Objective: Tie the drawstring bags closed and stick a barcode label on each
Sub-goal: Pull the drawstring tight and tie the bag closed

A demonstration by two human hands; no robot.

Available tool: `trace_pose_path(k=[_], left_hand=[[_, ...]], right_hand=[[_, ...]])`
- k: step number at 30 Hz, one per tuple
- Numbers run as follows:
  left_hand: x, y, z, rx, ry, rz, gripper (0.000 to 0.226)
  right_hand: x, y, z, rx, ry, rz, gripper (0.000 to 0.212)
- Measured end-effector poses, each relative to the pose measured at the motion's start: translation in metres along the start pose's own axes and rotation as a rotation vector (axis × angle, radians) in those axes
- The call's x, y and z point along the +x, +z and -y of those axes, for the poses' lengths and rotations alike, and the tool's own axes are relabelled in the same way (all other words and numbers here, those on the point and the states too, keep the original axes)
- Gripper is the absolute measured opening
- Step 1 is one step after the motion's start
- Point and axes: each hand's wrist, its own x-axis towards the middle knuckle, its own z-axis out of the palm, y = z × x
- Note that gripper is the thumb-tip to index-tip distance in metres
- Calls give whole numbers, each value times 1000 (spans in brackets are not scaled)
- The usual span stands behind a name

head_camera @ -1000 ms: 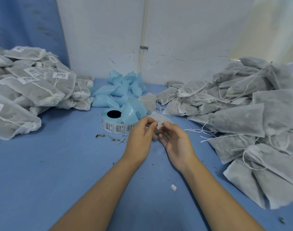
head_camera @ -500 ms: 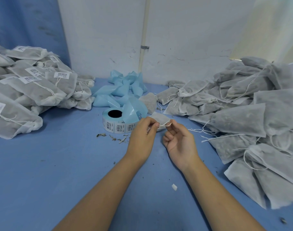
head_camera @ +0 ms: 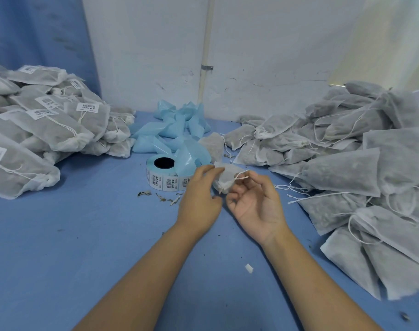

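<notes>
Two heaps flank the blue tabletop [head_camera: 72, 247]: labelled grey fabric drawstring bags [head_camera: 48, 132] at its left edge, unlabelled grey bags [head_camera: 347, 163] at its right. I see the white barcode-label roll [head_camera: 165, 181] behind the left hand [head_camera: 199, 199], which pinches a small grey bag [head_camera: 225, 177] mid-tabletop. The right hand [head_camera: 258, 209], palm up, pinches its white drawstring [head_camera: 242, 177].

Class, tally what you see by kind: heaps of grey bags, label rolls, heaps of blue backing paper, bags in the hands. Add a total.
Heaps of grey bags: 2, labelled heap and unlabelled heap
Label roll: 1
Heap of blue backing paper: 1
Held bag, between left hand and right hand: 1
Total: 5
</notes>
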Motion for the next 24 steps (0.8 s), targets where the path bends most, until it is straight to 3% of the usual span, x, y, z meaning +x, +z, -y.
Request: trace_pose_path(k=[2, 4, 8, 11, 13, 18, 24], left_hand=[[-1, 3, 4, 106, 29, 7, 46], [-2, 4, 5, 192, 51, -50, 32], [-2, 0, -2, 30, 34, -231, 6], [-5, -3, -9, -147, 15, -319, 8], [-7, -5, -11, -238, 11, -383, 18], [-3, -9, -10, -364, -51, -534, 28], [2, -12, -4, -487, -153, -545, 25]], right_hand=[[-2, 1, -1, -8, 22, 98, 35], [-4, 2, -1, -18, 42, 169, 34], [-4, 3, 0, -2, 59, 203, 31], [-5, 2, 0, 16, 40, 134, 31], [-4, 3, -1, -18, 3, 46, 17], [0, 4, -6, -413, -237, -211, 21], [-1, 5, -12, -493, -252, -203, 13]])
